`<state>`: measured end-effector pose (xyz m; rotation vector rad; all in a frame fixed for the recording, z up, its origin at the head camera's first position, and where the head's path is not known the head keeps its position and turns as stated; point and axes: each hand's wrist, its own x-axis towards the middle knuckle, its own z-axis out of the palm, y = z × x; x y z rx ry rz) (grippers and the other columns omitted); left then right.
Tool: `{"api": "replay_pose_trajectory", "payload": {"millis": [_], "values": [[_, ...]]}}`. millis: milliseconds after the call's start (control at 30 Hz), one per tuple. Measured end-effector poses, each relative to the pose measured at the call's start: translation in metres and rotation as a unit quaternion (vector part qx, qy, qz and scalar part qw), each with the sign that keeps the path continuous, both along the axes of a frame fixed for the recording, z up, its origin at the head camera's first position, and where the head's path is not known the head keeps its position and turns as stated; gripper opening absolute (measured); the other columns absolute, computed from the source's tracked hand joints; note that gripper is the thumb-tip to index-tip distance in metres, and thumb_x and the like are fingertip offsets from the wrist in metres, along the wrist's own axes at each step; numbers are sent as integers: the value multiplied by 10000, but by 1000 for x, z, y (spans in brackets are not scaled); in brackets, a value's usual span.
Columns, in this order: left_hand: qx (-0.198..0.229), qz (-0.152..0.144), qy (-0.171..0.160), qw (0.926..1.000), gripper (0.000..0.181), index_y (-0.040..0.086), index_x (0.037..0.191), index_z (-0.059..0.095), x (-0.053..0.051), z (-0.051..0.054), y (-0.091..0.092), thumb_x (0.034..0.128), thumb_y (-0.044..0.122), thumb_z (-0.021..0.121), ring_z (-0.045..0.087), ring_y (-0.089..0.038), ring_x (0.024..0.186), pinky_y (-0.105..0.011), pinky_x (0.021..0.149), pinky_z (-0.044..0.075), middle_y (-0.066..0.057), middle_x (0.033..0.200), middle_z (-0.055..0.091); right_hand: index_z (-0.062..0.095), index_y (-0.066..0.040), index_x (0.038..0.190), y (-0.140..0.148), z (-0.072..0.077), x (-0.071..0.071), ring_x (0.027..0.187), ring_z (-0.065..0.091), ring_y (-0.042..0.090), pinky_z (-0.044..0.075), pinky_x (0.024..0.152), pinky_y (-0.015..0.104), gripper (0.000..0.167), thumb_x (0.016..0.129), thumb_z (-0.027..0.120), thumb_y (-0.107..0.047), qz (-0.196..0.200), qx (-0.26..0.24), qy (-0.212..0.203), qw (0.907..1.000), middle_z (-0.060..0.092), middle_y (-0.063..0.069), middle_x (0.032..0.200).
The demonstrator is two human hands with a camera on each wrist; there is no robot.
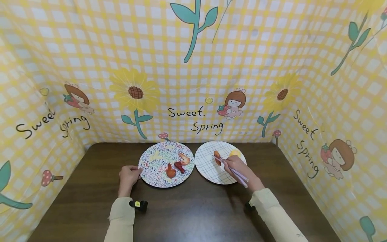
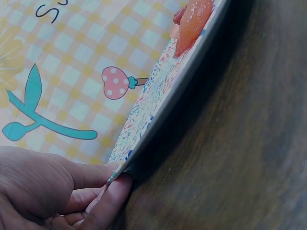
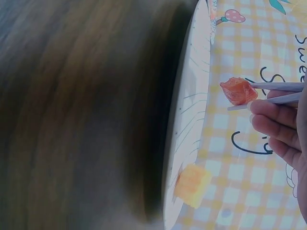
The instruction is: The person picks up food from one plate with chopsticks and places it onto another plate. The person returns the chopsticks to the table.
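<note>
Left hand (image 1: 129, 174): I pinch the rim of the speckled plate (image 1: 151, 178) between thumb and finger, probably so that it does not slide.
Right hand (image 1: 237, 168): my fingers curl around the chopsticks (image 3: 278, 86), whose tips hold a reddish-orange piece (image 3: 238, 91).
Held piece: it is over the lined plate (image 1: 208, 171), seemingly raised from its surface.
Plates: two, side by side, which perhaps makes the reach short.
Chopsticks: two.
Food pieces: five; on the speckled plate an orange piece (image 1: 170, 172), a dark red piece (image 1: 180, 167) and a pale piece (image 1: 184, 158); on the lined plate a yellow piece (image 3: 193, 185); one held.
</note>
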<state>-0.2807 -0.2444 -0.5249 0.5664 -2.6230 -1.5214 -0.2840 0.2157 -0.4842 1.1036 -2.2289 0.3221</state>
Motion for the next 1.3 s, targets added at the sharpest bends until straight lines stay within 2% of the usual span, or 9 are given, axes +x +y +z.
{"api": "replay_pose_trajectory", "payload": {"millis": [200,400,533,667,1000,1100,1300], "values": [[12,36,2,10000,343,-140,1113,685,-1,-1,0,936,152,708,651,-64,610,-203,576,463,-222,928,736,610,-48,709,-6,5,-2,629,569,224,481,658,377,170,863,584,19,199,-140,161,9996,591,32,655],[128,-52,79,9999,342,-147,1133,676,-1,0,0,940,135,697,661,-68,622,-202,577,494,-251,972,736,634,-56,761,-11,8,-5,622,575,205,488,656,365,168,897,563,14,110,-83,156,9998,606,26,668],[216,-135,158,9996,352,-165,1147,658,1,1,0,943,121,685,669,-70,631,-208,579,515,-279,1004,726,671,-45,820,-15,11,-5,625,575,206,494,647,362,168,920,548,13,112,-149,-37,9998,603,32,678],[144,-41,189,9997,345,-164,1109,668,3,0,0,931,130,700,673,-79,620,-196,565,489,-271,969,733,711,-23,868,-21,12,-3,626,583,203,489,623,349,149,920,581,29,147,-322,-267,9990,618,33,673],[131,14,141,9998,334,-149,1116,676,1,-1,1,938,132,696,672,-81,637,-205,579,498,-289,1025,713,664,-58,782,-34,13,-6,667,588,202,489,671,347,162,911,595,12,223,-241,-6,9995,632,15,702],[134,16,148,9998,328,-147,1103,680,1,0,1,934,133,702,677,-83,636,-202,580,498,-286,1020,719,677,-53,808,-37,14,-5,670,591,199,499,673,347,168,932,579,4,162,-260,-206,9993,627,17,706],[218,0,139,9997,318,-150,1102,677,2,3,1,933,119,701,689,-89,642,-199,578,511,-298,1033,716,747,-25,965,-45,16,-1,798,633,236,519,796,401,197,997,554,-50,-302,-409,-1136,9922,694,47,808]]}}
